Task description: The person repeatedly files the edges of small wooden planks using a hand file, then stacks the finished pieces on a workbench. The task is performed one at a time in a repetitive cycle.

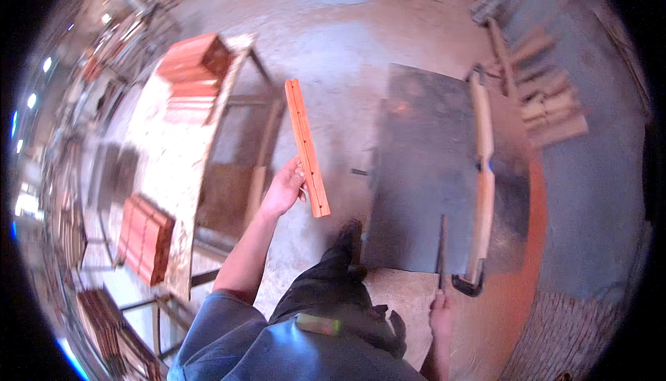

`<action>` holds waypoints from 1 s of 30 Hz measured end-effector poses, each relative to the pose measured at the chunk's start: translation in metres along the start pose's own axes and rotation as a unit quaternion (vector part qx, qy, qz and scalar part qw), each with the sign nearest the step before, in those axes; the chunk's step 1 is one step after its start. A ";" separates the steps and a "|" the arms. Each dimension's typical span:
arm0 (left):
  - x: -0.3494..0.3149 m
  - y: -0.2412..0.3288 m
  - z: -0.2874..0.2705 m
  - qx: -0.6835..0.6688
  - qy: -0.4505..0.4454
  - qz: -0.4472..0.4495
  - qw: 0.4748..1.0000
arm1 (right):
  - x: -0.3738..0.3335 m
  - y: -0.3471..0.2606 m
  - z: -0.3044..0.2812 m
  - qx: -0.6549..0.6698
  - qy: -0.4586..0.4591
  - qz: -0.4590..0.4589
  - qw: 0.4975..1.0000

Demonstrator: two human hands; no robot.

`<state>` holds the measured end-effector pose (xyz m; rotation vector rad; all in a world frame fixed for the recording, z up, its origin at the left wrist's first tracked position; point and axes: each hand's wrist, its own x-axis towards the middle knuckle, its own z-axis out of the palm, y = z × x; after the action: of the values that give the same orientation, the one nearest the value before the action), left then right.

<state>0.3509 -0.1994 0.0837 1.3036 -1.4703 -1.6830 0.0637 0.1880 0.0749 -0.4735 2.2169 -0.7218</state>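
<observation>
Over the floor (333,41), the outstretched left hand (285,188) grips a slat (306,149).

A slim orange-brown wooden strip (306,147), dotted with small dark holes along its length, slants away and slightly left, gripped near its closer end in a left hand (284,188); a thin, dark rod (442,253) juts forward from the right hand (442,313).
</observation>
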 end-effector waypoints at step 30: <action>-0.156 -0.097 -0.470 0.447 0.396 -0.423 0.682 | 0.062 -0.290 0.222 -0.151 -0.151 -0.251 0.944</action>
<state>0.8544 -0.2359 0.0711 3.0814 -1.1203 -0.3515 0.2215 -0.1462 0.0971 -1.2499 1.9287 -0.5129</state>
